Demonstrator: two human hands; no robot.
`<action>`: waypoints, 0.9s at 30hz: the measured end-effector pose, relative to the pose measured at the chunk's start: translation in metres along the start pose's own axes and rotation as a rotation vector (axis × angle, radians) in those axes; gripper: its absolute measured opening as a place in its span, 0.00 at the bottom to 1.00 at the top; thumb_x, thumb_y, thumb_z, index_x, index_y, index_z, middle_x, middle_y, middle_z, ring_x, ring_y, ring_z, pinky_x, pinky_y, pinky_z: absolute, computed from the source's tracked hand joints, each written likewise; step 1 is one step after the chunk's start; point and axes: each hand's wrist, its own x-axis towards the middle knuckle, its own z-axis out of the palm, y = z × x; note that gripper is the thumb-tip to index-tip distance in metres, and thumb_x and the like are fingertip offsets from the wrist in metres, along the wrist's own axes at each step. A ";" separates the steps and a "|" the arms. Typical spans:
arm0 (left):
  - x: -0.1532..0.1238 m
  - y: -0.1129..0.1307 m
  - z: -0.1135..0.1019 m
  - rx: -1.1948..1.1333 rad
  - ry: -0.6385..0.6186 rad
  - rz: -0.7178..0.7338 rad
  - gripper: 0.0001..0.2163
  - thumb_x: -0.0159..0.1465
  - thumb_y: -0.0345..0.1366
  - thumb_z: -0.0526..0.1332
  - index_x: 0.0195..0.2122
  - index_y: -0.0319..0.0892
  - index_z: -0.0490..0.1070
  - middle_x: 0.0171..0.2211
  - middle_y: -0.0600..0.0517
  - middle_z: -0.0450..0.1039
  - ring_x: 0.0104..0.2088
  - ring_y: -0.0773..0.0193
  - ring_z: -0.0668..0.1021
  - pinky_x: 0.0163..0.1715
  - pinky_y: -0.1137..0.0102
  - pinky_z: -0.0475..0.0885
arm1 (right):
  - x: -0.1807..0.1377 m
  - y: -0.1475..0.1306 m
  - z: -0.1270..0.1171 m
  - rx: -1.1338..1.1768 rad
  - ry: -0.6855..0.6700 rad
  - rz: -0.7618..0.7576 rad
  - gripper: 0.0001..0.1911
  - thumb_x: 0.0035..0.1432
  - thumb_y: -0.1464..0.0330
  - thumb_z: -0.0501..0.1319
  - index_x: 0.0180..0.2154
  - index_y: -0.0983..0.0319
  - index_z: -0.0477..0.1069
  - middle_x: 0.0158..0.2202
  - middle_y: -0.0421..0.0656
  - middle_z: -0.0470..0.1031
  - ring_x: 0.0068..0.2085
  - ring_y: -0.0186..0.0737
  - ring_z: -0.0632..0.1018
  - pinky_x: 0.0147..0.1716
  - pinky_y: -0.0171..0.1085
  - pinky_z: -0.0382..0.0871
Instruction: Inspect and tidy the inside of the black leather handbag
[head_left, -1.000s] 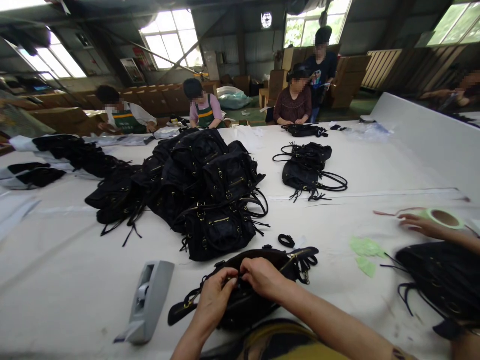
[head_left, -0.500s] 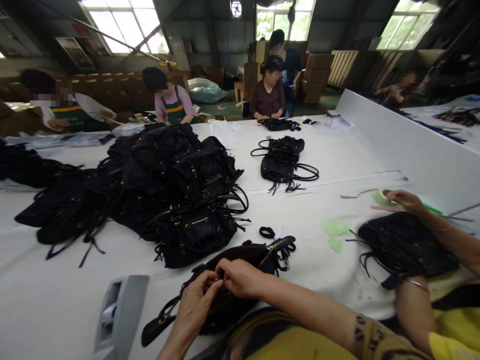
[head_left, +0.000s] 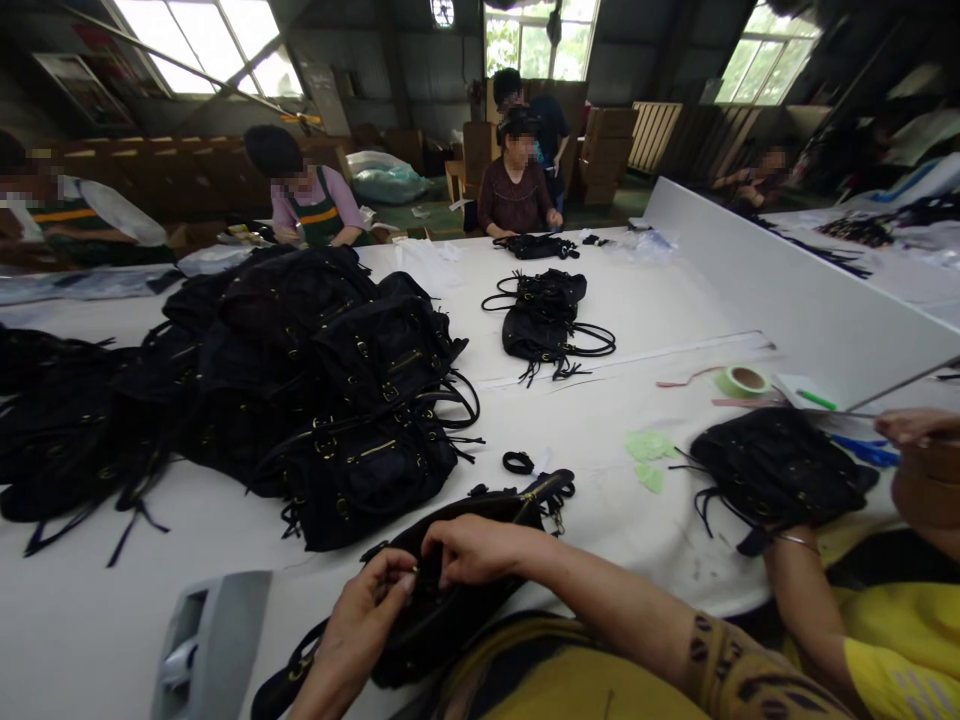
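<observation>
Head view: open black bag (head_left: 424, 640) sits at near edge of white table (head_left: 592, 430). Left hand (head_left: 375, 595) at mouth of bag, thumb and fingertips nearly together; right hand (head_left: 472, 550) just beside, fingers curled down into opening. Cannot tell whether either grips anything. Black loop (head_left: 517, 471) just beyond bag; grey tape dispenser (head_left: 240, 610) to left; heap of black bags (head_left: 367, 380) beyond.

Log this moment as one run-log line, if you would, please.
left hand: at mouth of open black bag | right hand: curled at same mouth | grips: unclear | nearby: gray tape dispenser, pile of black bags
</observation>
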 end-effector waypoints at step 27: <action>-0.035 0.009 -0.019 -0.087 0.439 0.013 0.21 0.47 0.51 0.68 0.36 0.42 0.69 0.26 0.54 0.73 0.30 0.64 0.74 0.30 0.73 0.71 | -0.005 -0.025 -0.004 0.802 0.265 -0.052 0.14 0.51 0.61 0.64 0.34 0.66 0.76 0.26 0.40 0.73 0.24 0.30 0.71 0.27 0.32 0.67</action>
